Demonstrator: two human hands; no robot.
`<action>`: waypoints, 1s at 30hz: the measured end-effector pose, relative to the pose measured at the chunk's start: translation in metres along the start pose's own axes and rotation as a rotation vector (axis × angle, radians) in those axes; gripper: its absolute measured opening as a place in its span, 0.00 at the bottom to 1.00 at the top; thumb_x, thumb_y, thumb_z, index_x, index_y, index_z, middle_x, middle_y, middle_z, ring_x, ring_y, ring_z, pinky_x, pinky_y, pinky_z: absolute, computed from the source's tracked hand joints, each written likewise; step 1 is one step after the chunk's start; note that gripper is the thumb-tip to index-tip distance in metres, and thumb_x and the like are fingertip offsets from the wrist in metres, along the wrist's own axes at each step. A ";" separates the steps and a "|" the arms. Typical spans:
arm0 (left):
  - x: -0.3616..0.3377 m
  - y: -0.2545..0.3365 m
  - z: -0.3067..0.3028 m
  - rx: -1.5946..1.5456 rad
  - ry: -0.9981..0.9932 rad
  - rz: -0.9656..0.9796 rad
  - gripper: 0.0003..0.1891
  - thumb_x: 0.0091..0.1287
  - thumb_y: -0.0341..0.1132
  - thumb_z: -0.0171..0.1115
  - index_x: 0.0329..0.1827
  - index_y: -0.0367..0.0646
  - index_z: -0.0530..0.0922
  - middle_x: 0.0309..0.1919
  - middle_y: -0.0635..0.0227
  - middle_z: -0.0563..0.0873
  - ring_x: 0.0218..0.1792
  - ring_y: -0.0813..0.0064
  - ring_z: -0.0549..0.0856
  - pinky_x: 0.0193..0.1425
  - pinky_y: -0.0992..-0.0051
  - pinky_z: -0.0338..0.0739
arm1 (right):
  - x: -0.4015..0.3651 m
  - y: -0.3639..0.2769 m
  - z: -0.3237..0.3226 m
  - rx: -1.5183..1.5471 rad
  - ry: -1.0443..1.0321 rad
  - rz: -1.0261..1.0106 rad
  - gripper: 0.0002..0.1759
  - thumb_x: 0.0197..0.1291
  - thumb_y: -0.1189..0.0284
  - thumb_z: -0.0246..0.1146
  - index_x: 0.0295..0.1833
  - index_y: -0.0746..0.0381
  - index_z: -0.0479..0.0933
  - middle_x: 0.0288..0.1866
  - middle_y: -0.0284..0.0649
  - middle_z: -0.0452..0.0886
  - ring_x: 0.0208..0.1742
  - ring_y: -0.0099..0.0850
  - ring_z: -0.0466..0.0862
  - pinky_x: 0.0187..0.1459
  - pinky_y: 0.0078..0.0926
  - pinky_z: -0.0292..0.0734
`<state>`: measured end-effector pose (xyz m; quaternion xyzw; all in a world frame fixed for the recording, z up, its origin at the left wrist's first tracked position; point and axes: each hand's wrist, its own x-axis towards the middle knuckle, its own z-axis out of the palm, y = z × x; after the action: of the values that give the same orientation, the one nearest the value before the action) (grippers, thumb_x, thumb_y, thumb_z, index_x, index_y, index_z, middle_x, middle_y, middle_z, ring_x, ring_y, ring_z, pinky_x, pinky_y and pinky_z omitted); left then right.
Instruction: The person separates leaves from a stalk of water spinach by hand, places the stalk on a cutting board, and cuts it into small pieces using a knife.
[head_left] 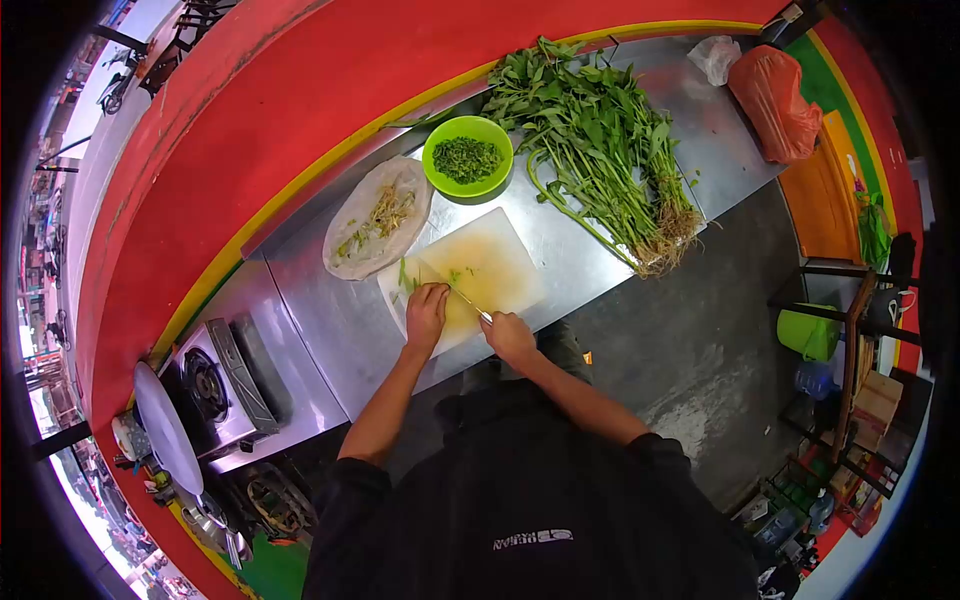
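Observation:
My right hand (510, 338) is closed round the handle of a knife (462, 297), whose blade points up and left over a white cutting board (515, 255). The board has a yellowish stain. My left hand (427, 315) is on the board beside the blade, fingers bent and pressed together on green stems (404, 277), partly hidden. Small chopped green bits (458, 274) lie across the blade from it. Behind the board stands a lime-green bowl (437, 178) of chopped greens (466, 160). A clear plastic bag (350, 225) with pale, yellowish trimmings (388, 212) lies to the left.
A large bunch of leafy greens with roots (600, 140) covers the steel counter's (590, 285) right part. Further right is a red plastic bag (775, 100). A gas stove (210, 385) and a wok (168, 430) are at left. A red wall (330, 90) borders the back.

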<state>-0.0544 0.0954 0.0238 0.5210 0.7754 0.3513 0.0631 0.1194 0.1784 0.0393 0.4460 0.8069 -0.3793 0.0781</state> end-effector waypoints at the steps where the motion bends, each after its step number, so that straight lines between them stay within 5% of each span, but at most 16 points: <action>1: 0.000 0.001 -0.002 0.003 -0.014 0.023 0.06 0.65 0.24 0.66 0.44 0.35 0.84 0.39 0.58 0.85 0.42 0.55 0.84 0.49 0.62 0.78 | 0.002 -0.001 0.000 -0.003 -0.001 0.007 0.26 0.71 0.54 0.59 0.37 0.68 0.84 0.33 0.60 0.85 0.37 0.58 0.87 0.43 0.53 0.83; 30: 0.002 -0.001 -0.005 0.062 0.019 0.012 0.06 0.64 0.29 0.68 0.42 0.42 0.86 0.36 0.66 0.84 0.40 0.61 0.83 0.46 0.63 0.76 | 0.000 -0.006 -0.001 0.034 -0.018 0.050 0.26 0.70 0.53 0.59 0.38 0.69 0.84 0.35 0.64 0.84 0.40 0.60 0.87 0.44 0.55 0.82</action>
<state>-0.0587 0.0944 0.0272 0.5238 0.7834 0.3325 0.0374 0.1149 0.1771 0.0432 0.4638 0.7882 -0.3949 0.0873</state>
